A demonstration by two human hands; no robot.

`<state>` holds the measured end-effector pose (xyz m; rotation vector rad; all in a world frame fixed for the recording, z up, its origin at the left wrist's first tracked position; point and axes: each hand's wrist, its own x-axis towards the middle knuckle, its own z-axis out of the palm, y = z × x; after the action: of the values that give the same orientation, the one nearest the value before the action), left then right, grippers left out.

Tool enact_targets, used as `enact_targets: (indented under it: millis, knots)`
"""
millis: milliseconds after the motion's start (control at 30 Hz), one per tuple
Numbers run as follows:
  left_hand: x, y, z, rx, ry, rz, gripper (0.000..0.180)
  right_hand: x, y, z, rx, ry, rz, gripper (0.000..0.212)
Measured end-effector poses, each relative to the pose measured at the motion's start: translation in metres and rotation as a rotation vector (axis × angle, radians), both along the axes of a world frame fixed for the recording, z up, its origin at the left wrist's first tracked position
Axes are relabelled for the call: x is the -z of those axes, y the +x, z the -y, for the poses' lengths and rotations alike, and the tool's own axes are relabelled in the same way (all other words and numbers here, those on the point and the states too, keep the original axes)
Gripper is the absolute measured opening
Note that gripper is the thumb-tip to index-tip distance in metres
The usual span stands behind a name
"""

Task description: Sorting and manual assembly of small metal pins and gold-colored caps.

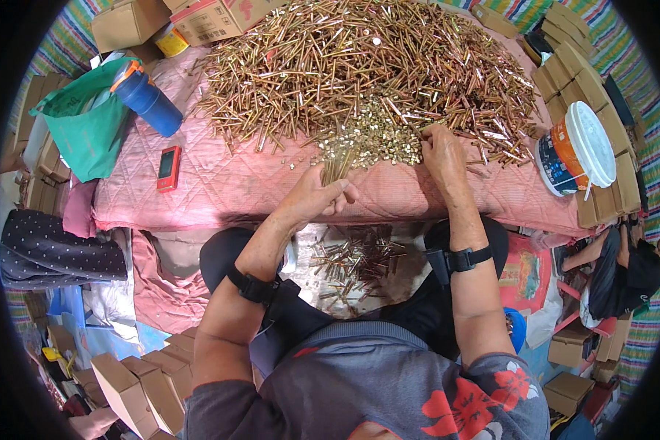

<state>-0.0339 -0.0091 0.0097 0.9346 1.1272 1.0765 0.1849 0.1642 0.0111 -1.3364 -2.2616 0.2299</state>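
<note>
My left hand (317, 196) is closed round a small bundle of thin brass-coloured metal rods (334, 170), whose ends point away from me. Just beyond it lies a patch of small shiny metal pieces (380, 139), too small to name surely. At the right edge of that patch, my right hand (444, 155) has its fingertips pinched together; what they hold, if anything, is hidden. Behind both hands spreads a large heap of loose metal rods (359, 62), on a pink quilted cover (235, 183).
On the left stand a blue bottle (150, 103), a green bag (88, 128) and a red handheld device (168, 169). A white-lidded bucket (576, 150) is at the right. More rods (356, 260) lie below, between my knees. Cardboard boxes (136, 389) surround the place.
</note>
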Motion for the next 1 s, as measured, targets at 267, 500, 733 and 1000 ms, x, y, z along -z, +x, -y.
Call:
enact_targets:
  millis: [267, 500, 733, 1000]
  knots:
    - [0.012, 0.000, -0.001, -0.208, 0.023, 0.046, 0.015, -0.003, -0.003, 0.002, -0.105, 0.058, -0.251, 0.009]
    - [0.005, 0.001, -0.003, -0.260, 0.034, -0.027, 0.013, -0.013, -0.012, 0.024, -0.472, -0.743, -0.782, 0.009]
    - [0.003, 0.003, -0.004, -0.269, -0.013, -0.020, 0.016, -0.011, -0.015, 0.026, -0.537, -0.876, -0.931, 0.008]
    - [0.011, 0.003, -0.003, -0.208, 0.022, -0.149, 0.017, -0.015, -0.021, 0.038, -0.556, -0.910, -0.849, 0.007]
